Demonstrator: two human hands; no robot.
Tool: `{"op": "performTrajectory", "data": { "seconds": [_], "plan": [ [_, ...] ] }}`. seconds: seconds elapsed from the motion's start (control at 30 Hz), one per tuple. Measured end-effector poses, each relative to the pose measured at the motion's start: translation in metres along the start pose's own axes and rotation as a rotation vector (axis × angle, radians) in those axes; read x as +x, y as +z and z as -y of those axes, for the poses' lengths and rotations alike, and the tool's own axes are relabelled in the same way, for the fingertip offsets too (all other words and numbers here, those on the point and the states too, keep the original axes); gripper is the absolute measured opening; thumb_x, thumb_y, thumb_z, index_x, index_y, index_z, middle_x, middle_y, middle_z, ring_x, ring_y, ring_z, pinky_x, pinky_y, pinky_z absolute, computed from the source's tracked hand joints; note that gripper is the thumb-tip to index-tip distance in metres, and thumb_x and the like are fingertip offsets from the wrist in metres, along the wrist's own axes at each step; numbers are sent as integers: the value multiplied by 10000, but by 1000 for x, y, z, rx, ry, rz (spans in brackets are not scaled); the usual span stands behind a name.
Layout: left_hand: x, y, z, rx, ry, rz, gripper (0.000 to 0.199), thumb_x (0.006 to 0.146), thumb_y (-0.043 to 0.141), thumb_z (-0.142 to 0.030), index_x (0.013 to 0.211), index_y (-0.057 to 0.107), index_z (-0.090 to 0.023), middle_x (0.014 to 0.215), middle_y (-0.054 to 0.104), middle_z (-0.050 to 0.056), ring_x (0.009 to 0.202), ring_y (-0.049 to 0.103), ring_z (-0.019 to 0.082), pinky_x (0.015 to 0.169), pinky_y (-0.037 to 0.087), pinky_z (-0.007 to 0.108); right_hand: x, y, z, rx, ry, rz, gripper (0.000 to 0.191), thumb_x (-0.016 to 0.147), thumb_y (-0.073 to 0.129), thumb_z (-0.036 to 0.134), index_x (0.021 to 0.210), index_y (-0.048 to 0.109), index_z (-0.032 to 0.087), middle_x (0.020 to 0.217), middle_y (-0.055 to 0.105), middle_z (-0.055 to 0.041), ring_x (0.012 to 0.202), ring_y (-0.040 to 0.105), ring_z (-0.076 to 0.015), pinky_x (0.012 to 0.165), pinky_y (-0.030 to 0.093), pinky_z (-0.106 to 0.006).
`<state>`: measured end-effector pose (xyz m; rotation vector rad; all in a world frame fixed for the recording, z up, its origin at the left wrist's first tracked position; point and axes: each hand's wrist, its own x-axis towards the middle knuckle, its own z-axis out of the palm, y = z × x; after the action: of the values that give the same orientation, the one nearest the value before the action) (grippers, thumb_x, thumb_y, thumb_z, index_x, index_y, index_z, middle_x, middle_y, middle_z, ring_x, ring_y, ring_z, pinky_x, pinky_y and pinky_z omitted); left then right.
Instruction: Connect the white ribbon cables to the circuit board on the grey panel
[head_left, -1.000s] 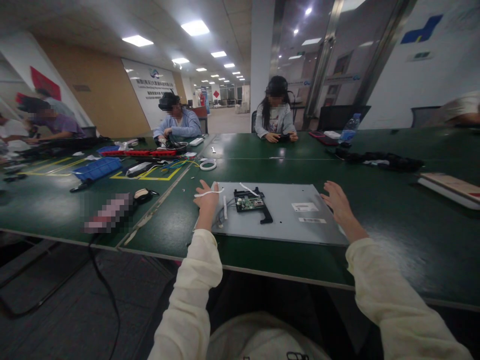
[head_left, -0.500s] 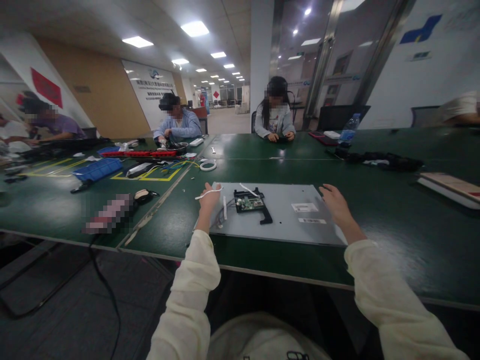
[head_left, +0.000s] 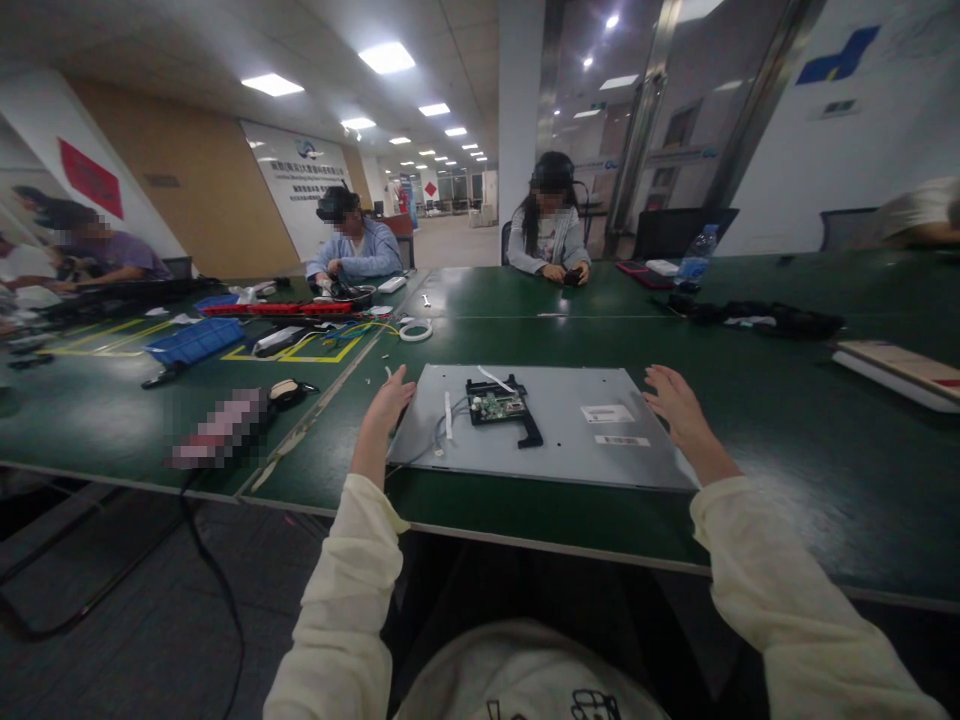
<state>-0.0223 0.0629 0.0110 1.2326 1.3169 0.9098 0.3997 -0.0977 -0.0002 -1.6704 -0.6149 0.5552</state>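
— Looking through the head view, finding what in the middle?

— Seeing a grey panel (head_left: pixel 559 400) lying flat on the green table (head_left: pixel 525 512), carrying a black bracket (head_left: pixel 534 433) and a circuit board (head_left: pixel 495 406) on its left half.

— Holding anything with the left hand (head_left: pixel 385 408)?

— Hovering at the panel's left edge, fingers bending slightly; showing a small whitish bit (head_left: pixel 388 372) near the fingertips, but not revealing whether pinching it or touching the panel.

— And with the right hand (head_left: pixel 677 405)?

— Spreading loosely beside the panel's right edge, apparently grasping nothing.

— Judging how far along?

— Finding the board already sitting in the bracket, thin cables (head_left: pixel 441 424) trailing towards the panel's left edge. Noticing one white strip (head_left: pixel 448 415) lying left of the bracket, another (head_left: pixel 495 379) crossing its far side. Seeing the cables looping loosely, so probably leaving those unsecured; not managing to tell whether the strips are sticking.
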Motion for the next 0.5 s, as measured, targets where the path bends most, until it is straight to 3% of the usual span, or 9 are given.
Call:
{"op": "performTrajectory", "data": {
  "seconds": [0.17,0.3,0.5],
  "plan": [
    [-3,-4,-2,-220,-53,13,635,909,250,-507,1412,173,-126,1229,555,165,1141,535,162,993,392,301,-5,0,4,60,31,14,517,779,506,484,1246,460,268,1234,515,-91,966,590,-205,784,515,-306],
    [-5,-5,-2,-343,-69,28,629,894,336,-489,1413,192,-164,1320,469,158,1215,469,180,1040,336,324,-7,1,5,93,34,6,489,782,521,451,1225,468,252,1230,518,-94,913,601,-174,767,513,-273],
    [-3,-2,0,-260,-25,-18,604,886,363,-468,1409,217,-203,1373,407,150,1221,462,204,1020,358,345,6,-1,-8,20,-32,-5,485,774,516,395,1228,467,233,1193,536,-118,914,609,-196,753,520,-312]
  ]
}}
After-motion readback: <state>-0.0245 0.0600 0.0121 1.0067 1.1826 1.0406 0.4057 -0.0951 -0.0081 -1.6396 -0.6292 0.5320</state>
